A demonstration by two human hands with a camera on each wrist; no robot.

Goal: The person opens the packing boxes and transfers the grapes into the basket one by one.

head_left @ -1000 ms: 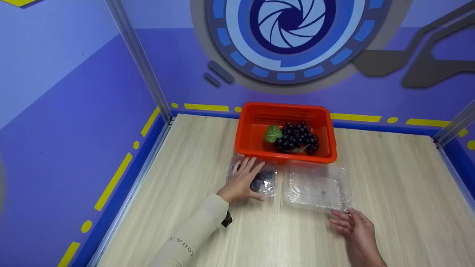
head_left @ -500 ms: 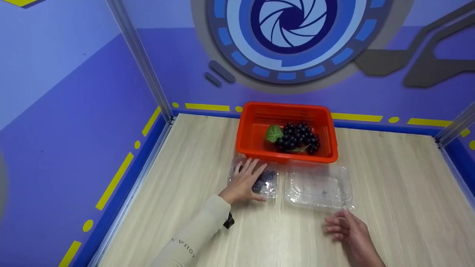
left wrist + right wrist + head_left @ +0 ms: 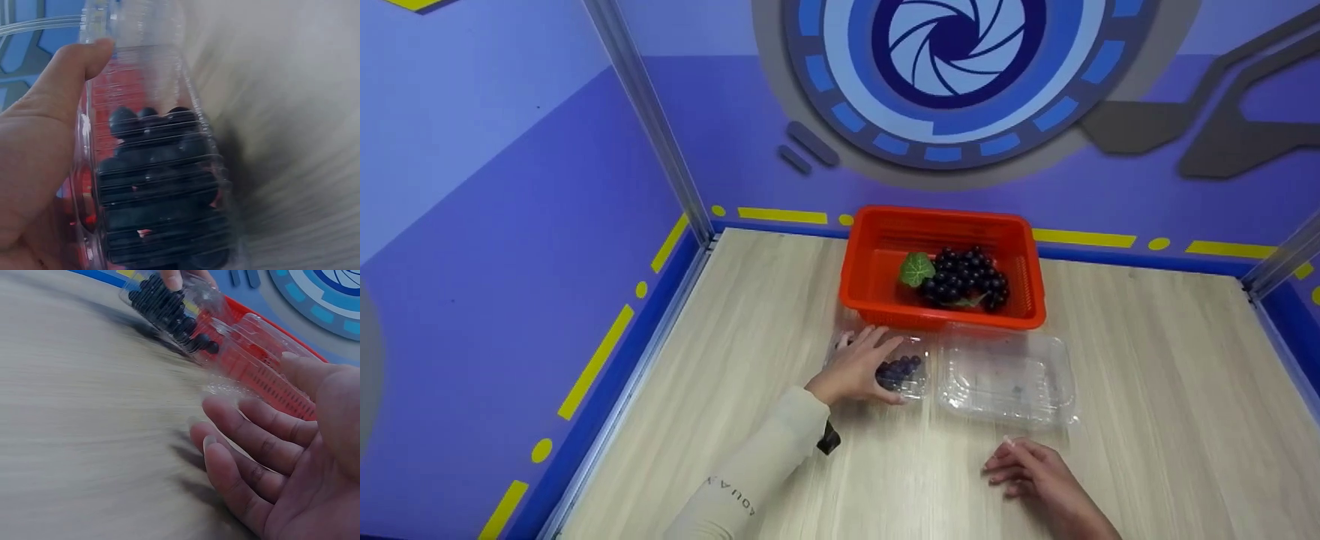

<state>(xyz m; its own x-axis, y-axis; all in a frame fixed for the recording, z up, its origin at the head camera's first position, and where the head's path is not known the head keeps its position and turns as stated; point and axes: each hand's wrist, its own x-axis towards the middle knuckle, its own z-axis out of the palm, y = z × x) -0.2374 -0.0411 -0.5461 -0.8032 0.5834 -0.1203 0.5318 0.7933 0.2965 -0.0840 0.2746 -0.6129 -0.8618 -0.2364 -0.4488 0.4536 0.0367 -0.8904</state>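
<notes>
My left hand (image 3: 859, 371) spans a clear plastic box (image 3: 915, 386) in front of the basket, gripping it between thumb and fingers. Through its wall show dark grapes (image 3: 897, 370); in the left wrist view my thumb (image 3: 62, 84) lies along one side of the box, with grapes (image 3: 160, 185) bunched inside. To its right is a second clear plastic shell (image 3: 1005, 379); whether the two are joined I cannot tell. Below this shell, my right hand (image 3: 1039, 476) hovers with loosely bent fingers and holds nothing. Left-hand fingertips are partly hidden.
Directly behind both plastic pieces stands a red-orange basket (image 3: 870, 304), holding a bunch of dark grapes (image 3: 967, 277) with a green leaf (image 3: 917, 269). Blue-purple panels (image 3: 720, 135) enclose the wooden tabletop (image 3: 1155, 375) at the back and sides.
My right hand has left the corner of the right-hand plastic shell and moved left and slightly down. My left hand has shifted slightly right with the box, and the grapes inside look rearranged.
</notes>
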